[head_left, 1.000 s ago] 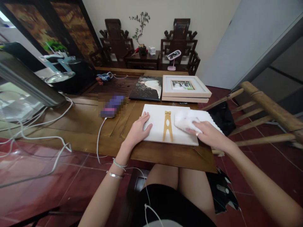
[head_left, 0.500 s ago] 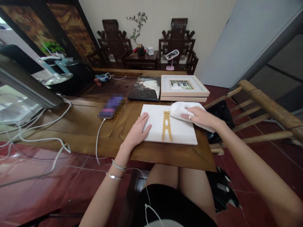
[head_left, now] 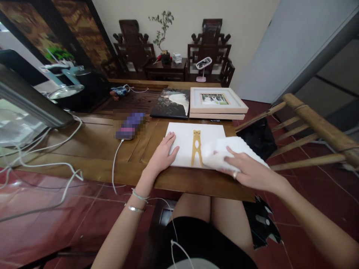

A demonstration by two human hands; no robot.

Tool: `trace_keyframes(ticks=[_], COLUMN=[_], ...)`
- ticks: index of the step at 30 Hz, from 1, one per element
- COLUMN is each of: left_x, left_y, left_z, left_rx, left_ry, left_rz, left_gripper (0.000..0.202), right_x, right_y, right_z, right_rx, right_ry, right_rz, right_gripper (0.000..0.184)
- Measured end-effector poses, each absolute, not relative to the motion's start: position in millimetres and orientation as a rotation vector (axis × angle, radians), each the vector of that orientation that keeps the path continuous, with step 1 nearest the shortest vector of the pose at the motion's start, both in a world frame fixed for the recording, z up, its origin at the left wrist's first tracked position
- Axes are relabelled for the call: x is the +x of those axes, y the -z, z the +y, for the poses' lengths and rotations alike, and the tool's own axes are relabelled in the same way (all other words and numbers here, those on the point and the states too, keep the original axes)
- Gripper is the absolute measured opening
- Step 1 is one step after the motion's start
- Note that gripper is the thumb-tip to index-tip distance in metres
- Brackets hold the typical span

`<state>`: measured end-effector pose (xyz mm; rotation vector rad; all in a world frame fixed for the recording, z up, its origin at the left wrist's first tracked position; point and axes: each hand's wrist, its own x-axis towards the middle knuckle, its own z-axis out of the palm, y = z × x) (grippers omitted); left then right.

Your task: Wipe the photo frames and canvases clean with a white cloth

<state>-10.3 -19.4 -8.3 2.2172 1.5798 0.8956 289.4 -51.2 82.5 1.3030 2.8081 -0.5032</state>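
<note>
A flat white board lies near the front edge of the wooden table. Down its middle runs a yellow cat-shaped piece with two long legs. My left hand rests flat on the board's left edge, fingers stretched out. In my right hand is a folded white cloth, pressed at the lower right of the board beside the yellow piece. The cloth covers the board's right part, and some of my right fingers are hidden in it.
Behind the board lie a dark photo panel and stacked light wooden picture frames. A phone with a white cable sits to the left. A bamboo chair stands at the right; a pink mirror is at the back.
My right hand has moved the white cloth from the board's upper right down toward its lower right corner. My left hand has stayed on the left edge.
</note>
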Motion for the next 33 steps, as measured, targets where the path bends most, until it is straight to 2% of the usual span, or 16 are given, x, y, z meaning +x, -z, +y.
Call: trace_keyframes(ticks=[5,9,11,18,25,30,33], left_x=[-10.0,-10.5,-10.9,-12.1,-12.7,-12.3,-12.2], left_y=[7.6,8.9,9.6,8.6,11.8,12.1,12.2], left_z=[-19.8,-19.3,-19.2,-19.8,-17.1,-17.2,-17.2], left_rx=[2.220,2.217,2.215,2.231,2.260,2.256,2.253], left_ry=[-0.891,-0.904,-0.911,-0.902,-0.888,-0.891,-0.904], left_rz=[1.579,1.571,1.567,1.553,1.553,1.550,1.546], left_gripper=[0.052,0.051,0.051,0.052,0.048,0.048,0.047], right_x=[304.4,306.2,299.1,236.5,212.0,225.4,229.5], right_y=[-91.1,-88.5,-86.5,-78.5,-67.5,-85.4,-91.6], right_z=[-75.7,-37.7,-10.0,42.1,-25.6,-66.1,-60.5], right_rx=[1.235,1.495,1.559,1.807,1.185,0.900,0.837], right_ry=[0.774,0.846,0.866,0.757,0.481,0.677,0.645], right_rz=[2.738,2.661,2.705,2.918,3.160,3.080,2.985], right_gripper=[0.024,0.045,0.049,0.033,0.019,0.023,0.031])
